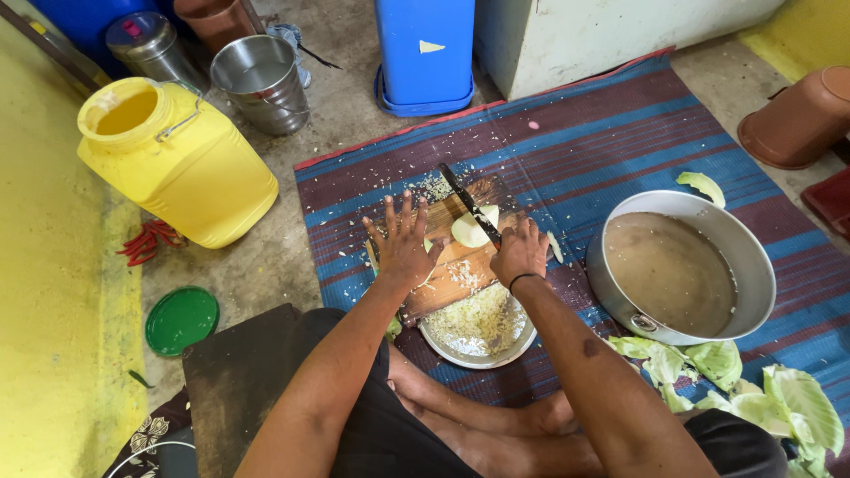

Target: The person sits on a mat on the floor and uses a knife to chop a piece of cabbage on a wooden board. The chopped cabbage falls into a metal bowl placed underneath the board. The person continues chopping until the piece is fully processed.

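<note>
where the striped mat (620, 142) ends, bare concrete floor (354, 97) begins.

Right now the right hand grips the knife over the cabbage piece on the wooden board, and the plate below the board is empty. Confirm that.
Not quite. The head view shows the plate holding a heap of shredded cabbage, not empty. The rest stands: the right hand grips the knife over the cabbage piece on the wooden board.

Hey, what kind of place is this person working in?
Probably a home kitchen floor: a striped mat on bare concrete, a wooden chopping board with cabbage, steel pots and a yellow plastic container nearby.
</note>
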